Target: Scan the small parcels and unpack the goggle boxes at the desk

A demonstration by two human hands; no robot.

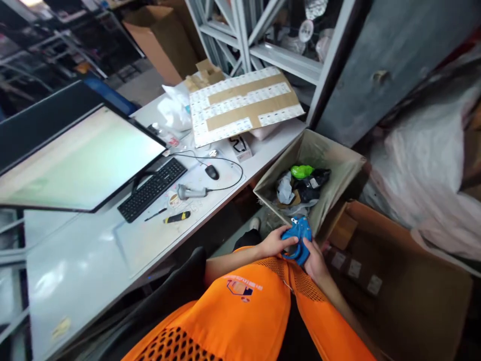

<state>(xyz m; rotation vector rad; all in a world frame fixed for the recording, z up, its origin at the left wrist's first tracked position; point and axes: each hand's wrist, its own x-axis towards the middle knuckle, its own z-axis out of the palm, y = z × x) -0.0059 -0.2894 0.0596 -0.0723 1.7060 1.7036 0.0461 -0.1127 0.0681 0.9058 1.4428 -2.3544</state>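
In front of my lap, my left hand and my right hand close round a bright blue object with a curved loop. A small pale piece shows at its top, but its kind I cannot make out. My left fingers and thumb press its left side; my right thumb lies on its right side. Just beyond the hands stands an open bin. Inside it lie a bright green bag, black plastic and a crumpled pale grey piece.
A large cardboard box stands open at right. On the white desk are a monitor, keyboard, mouse, corded scanner, yellow-black cutter and cardboard sheet. Metal framing rises behind.
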